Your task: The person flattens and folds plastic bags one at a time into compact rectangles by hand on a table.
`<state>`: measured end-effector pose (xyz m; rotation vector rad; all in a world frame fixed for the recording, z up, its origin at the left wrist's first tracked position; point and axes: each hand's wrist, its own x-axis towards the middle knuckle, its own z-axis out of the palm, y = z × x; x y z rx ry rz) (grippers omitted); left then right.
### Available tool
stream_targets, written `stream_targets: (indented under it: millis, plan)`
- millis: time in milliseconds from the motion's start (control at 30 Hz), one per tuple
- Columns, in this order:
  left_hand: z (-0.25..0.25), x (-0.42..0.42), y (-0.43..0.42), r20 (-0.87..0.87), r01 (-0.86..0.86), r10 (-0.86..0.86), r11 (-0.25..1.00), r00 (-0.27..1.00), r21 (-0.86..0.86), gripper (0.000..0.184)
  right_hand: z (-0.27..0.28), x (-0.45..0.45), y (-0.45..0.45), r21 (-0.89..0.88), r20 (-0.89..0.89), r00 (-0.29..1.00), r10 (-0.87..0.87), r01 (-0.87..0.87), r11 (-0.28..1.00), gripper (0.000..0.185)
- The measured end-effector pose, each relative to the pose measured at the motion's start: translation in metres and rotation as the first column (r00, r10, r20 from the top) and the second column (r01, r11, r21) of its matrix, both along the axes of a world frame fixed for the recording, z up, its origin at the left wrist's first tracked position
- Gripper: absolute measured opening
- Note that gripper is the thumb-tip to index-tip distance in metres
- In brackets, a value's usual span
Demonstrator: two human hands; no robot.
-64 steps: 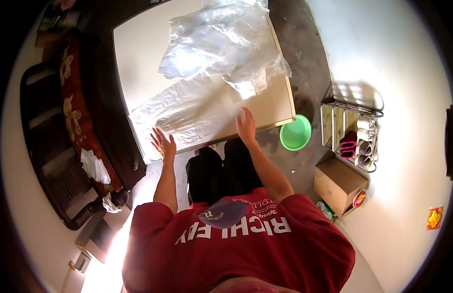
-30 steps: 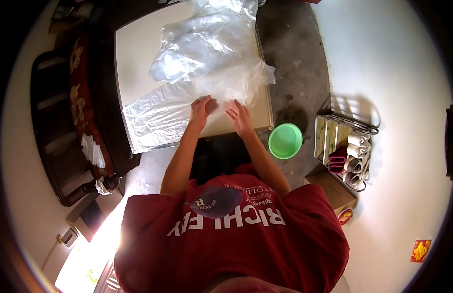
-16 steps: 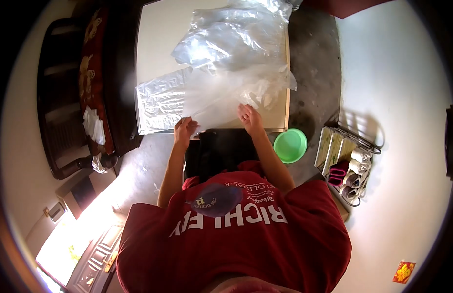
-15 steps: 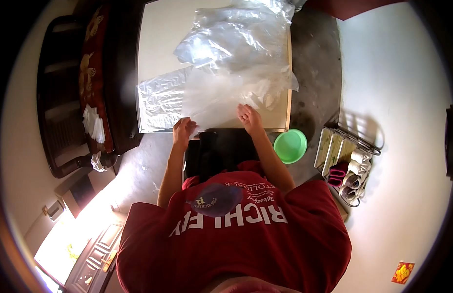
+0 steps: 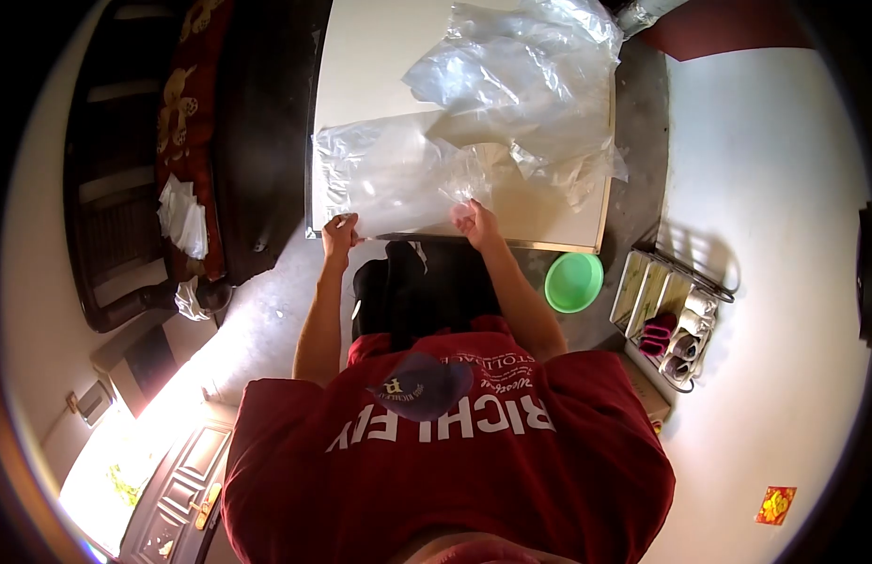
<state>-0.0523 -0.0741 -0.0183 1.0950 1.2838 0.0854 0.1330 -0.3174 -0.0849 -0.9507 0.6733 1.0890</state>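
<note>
A clear plastic sheet [image 5: 389, 179] lies across the near part of the white table [image 5: 365, 61]. My left hand [image 5: 340, 235] is closed on the sheet's near left corner, at the table's front edge. To the right, my right hand [image 5: 476, 224] pinches the same sheet's right end, above the front edge. Behind the sheet, a crumpled heap of clear plastic [image 5: 511, 70] covers the back right of the table and hangs slightly over the right edge.
A green basin [image 5: 574, 282] stands on the floor by the table's right corner. Farther right are a shoe rack [image 5: 633, 287] with shoes and a cardboard box [image 5: 645, 385]. A dark wooden bench [image 5: 116, 188] with a red cushion stands at the left.
My hands have moved apart, the left one leftward, and the sheet between them has spread over the table's near left. The view has shifted, so the table appears farther right.
</note>
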Motion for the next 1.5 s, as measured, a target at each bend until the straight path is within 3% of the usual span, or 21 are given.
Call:
stream_targets:
  millis: [33,67,133,167,233,267,333,467,533,567,600,667,867,900,933,967,1133,1200,1400,1433,1500]
  plan:
    - [0.001,-0.001,0.008,-0.031,0.028,-0.026,0.999,0.999,0.039,0.020,0.005,-0.001,0.008,-0.124,0.171,0.983,0.072,-0.051,0.991,0.022]
    - [0.002,-0.002,0.015,-0.031,0.032,-0.031,0.999,0.999,0.034,0.020,0.009,0.000,0.018,-0.129,0.171,0.983,0.069,-0.047,0.991,0.022]
    - [0.007,0.002,0.032,-0.081,0.054,-0.045,0.992,0.996,0.115,0.024,0.029,0.008,0.045,-0.412,0.416,0.888,0.197,-0.009,0.911,0.021]
    - [0.009,0.005,0.037,-0.109,0.055,-0.035,0.981,0.993,0.188,0.026,0.043,0.008,0.056,-0.415,0.416,0.888,0.193,-0.003,0.910,0.021]
    - [0.012,0.005,0.048,-0.004,0.023,-0.023,0.979,1.000,0.205,0.027,0.069,0.011,0.074,-0.322,0.736,0.649,0.190,0.089,0.943,0.021]
    - [0.013,0.005,0.052,0.097,-0.015,-0.006,0.976,0.995,0.218,0.028,0.067,0.013,0.076,-0.325,0.737,0.648,0.190,0.093,0.941,0.021]
    - [0.016,0.002,0.053,0.163,-0.041,0.001,0.969,0.987,0.244,0.027,0.059,0.019,0.076,-0.215,0.834,0.528,0.159,0.046,0.976,0.019]
    - [-0.003,-0.013,0.039,0.148,-0.015,-0.030,0.957,0.989,0.291,0.028,0.054,-0.002,0.051,-0.238,0.808,0.578,0.111,0.149,0.960,0.017]
    - [-0.012,-0.021,0.024,0.057,-0.059,0.047,0.971,0.997,0.232,0.029,0.048,-0.014,0.035,-0.260,0.530,0.847,0.043,0.114,0.959,0.017]
    - [-0.017,-0.025,0.020,0.023,-0.038,0.034,0.981,0.999,0.191,0.029,0.019,-0.020,0.022,-0.265,0.528,0.848,0.041,0.119,0.957,0.017]
    - [-0.019,-0.028,0.015,0.021,-0.033,0.030,0.982,0.999,0.187,0.029,-0.036,-0.033,0.001,-0.428,0.568,0.778,0.270,-0.001,0.904,0.019]
    - [-0.023,-0.029,0.012,-0.064,-0.035,0.044,0.990,0.997,0.136,0.021,-0.067,-0.040,-0.013,-0.582,0.560,0.673,0.483,-0.096,0.808,0.020]
    - [-0.041,-0.036,0.026,-0.060,0.003,0.010,0.979,0.998,0.204,0.022,-0.087,-0.046,-0.017,-0.671,0.633,0.454,0.626,-0.082,0.737,0.019]
    - [-0.041,-0.034,0.029,-0.077,-0.003,0.019,0.979,0.997,0.206,0.022,-0.079,-0.044,-0.016,-0.581,0.753,0.349,0.558,-0.045,0.813,0.018]
    - [-0.049,-0.039,0.032,-0.086,-0.002,0.020,0.978,0.996,0.207,0.022,-0.044,-0.035,-0.004,-0.482,0.626,0.664,0.410,-0.085,0.872,0.018]
    - [-0.062,-0.046,0.037,-0.064,0.010,0.004,0.975,0.998,0.221,0.021,-0.002,-0.025,0.011,-0.403,0.406,0.894,0.190,-0.012,0.915,0.018]
    - [-0.051,-0.038,0.046,-0.164,0.144,-0.100,0.948,0.981,0.283,0.019,0.000,-0.034,0.015,-0.508,0.391,0.890,0.233,-0.003,0.861,0.017]
    - [-0.056,-0.039,0.049,-0.143,0.113,-0.077,0.958,0.987,0.263,0.018,-0.009,-0.040,0.013,-0.547,0.379,0.885,0.272,-0.023,0.837,0.016]
    - [-0.073,-0.042,0.061,-0.205,0.162,-0.097,0.931,0.974,0.328,0.020,-0.051,-0.062,-0.008,-0.615,0.378,0.847,0.373,-0.072,0.786,0.029]
    - [-0.075,-0.042,0.061,-0.228,0.183,-0.104,0.915,0.968,0.360,0.021,-0.060,-0.067,-0.012,-0.702,0.551,0.631,0.546,-0.002,0.712,0.023]
    - [-0.072,-0.040,0.063,-0.275,0.232,-0.139,0.911,0.951,0.342,0.023,-0.070,-0.069,-0.017,-0.757,0.636,0.350,0.688,0.105,0.645,0.022]
